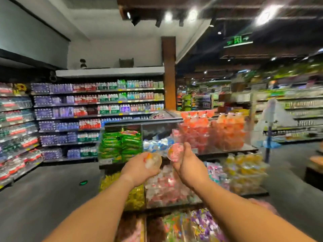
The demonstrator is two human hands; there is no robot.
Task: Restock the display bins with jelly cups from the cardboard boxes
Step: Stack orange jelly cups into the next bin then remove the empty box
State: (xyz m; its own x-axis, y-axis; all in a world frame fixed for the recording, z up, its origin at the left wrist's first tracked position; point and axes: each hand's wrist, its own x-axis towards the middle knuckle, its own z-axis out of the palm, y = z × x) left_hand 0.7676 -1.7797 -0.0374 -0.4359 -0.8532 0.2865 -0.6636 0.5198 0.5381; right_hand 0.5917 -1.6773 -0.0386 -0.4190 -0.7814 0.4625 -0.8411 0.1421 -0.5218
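Note:
My left hand [139, 169] is raised over the tiered display and grips a clear jelly cup [153, 160] with orange and white pieces inside. My right hand [189, 165] is held up beside it, closed around a pink jelly cup [175, 151] whose round lid faces me. Below both hands is a clear bin of pink and white jelly cups [167, 189]. On the upper tier is a bin of blue and white cups [158, 144], and to its right are stacked red and orange jelly cups [213, 133]. No cardboard box is in view. The picture is blurred by motion.
Green snack packs [120, 145] fill the upper left bin. Yellow packs [132, 194] and orange cups [244, 170] flank the middle tier. Purple and mixed sweets [197, 224] lie in the nearest bins. Drink shelves [97, 110] line the left aisle over grey floor [43, 193].

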